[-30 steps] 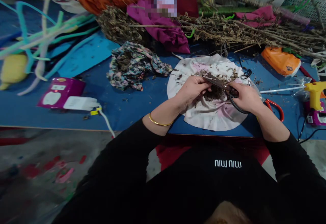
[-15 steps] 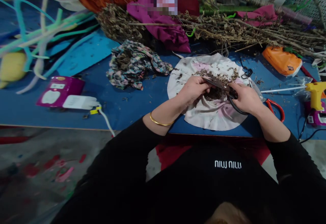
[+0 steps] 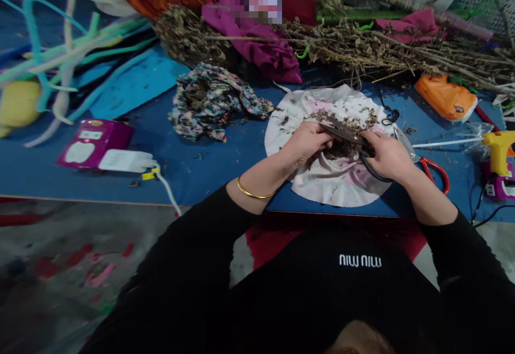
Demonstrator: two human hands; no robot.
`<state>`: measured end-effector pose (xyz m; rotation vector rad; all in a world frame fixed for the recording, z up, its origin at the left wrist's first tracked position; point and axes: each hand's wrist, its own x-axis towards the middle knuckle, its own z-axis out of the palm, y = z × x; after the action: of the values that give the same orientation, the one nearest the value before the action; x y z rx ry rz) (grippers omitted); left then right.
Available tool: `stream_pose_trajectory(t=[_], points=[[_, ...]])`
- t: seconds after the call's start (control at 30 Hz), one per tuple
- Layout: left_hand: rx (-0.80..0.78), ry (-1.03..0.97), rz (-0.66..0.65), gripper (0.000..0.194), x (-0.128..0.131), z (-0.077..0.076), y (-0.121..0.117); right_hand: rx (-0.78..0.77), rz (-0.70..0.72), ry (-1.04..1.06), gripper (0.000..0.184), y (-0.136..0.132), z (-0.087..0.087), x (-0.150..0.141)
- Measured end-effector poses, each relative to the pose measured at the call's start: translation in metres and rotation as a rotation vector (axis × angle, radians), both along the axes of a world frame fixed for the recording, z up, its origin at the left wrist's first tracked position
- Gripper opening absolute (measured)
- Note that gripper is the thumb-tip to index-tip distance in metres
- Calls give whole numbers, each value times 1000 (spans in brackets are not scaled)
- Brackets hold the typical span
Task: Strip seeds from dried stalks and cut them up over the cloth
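Note:
My right hand [image 3: 386,154] is closed around the dark handles of a pair of scissors [image 3: 341,130], whose blades point left over a round white cloth [image 3: 350,192] with pink stains. At the blade tips is my left hand [image 3: 308,142], its thumb and fingers pinched together; what lies between them is too small to make out. Crumbled dry plant bits [image 3: 338,150] are heaped in the middle of the cloth, under the blades, with more scattered around.
Dried stalks [image 3: 362,48] lie along the back. A bundled floral cloth [image 3: 205,102] and a purple box [image 3: 96,142] are on the left. To the right are red-handled scissors [image 3: 436,174], an orange pouch [image 3: 444,95] and a yellow glue gun [image 3: 499,150].

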<state>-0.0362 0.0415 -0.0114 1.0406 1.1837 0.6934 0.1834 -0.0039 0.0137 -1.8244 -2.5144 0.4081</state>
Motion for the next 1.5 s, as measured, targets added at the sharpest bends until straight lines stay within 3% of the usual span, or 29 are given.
stream_pose_trajectory(t=[0.37, 0.73, 1.0, 1.2, 1.5], points=[[-19, -5, -22, 11, -1, 2, 2, 30, 5, -39, 63, 0, -2, 0], [-48, -14, -41, 15, -5, -2, 2, -5, -11, -53, 55, 2, -2, 0], [-70, -110, -3, 9, -6, 7, 1, 68, -130, 84, 52, 6, -1, 9], [-66, -56, 50, 6, -4, 7, -1, 39, -74, 65, 56, 3, 1, 7], [-30, -39, -5, 11, -1, 9, -2, 22, -35, 18, 52, 0, 4, 0]])
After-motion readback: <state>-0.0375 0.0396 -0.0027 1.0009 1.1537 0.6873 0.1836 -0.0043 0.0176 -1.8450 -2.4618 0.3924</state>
